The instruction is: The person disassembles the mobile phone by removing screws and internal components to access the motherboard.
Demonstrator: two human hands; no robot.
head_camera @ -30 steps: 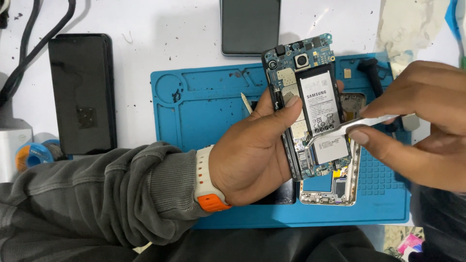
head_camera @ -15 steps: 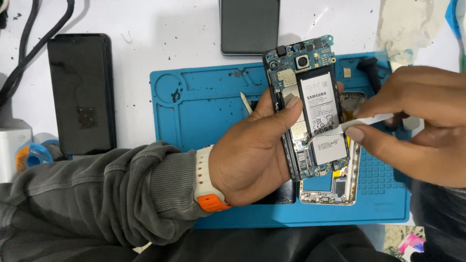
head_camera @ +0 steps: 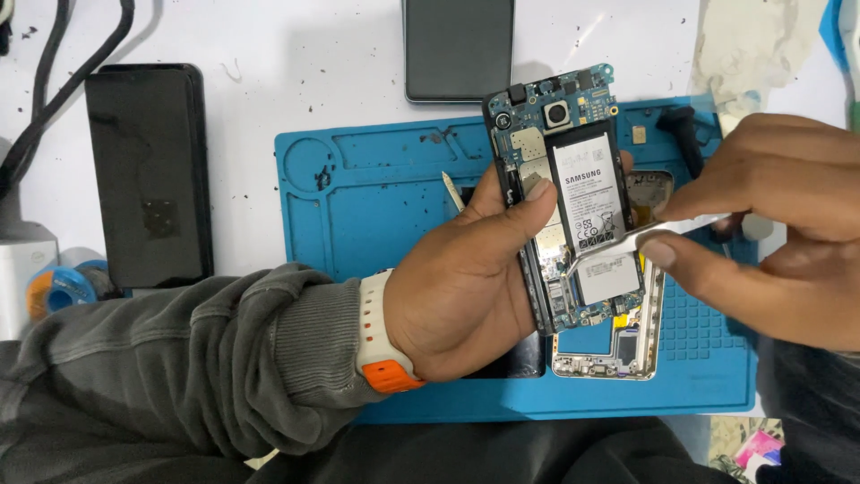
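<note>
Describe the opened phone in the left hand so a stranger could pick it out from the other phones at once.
Start at the blue work mat in the middle of the white table. Above its right half, the left hand grips the opened phone upright while the right hand works on it with tweezers. Unlike the two dark, closed phones lying on the table, it shows a bare circuit board and a white-labelled battery.

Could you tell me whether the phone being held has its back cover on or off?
Off. The phone in the left hand shows its bare battery, camera and circuit board, while the right hand brings tweezers to them.
</note>
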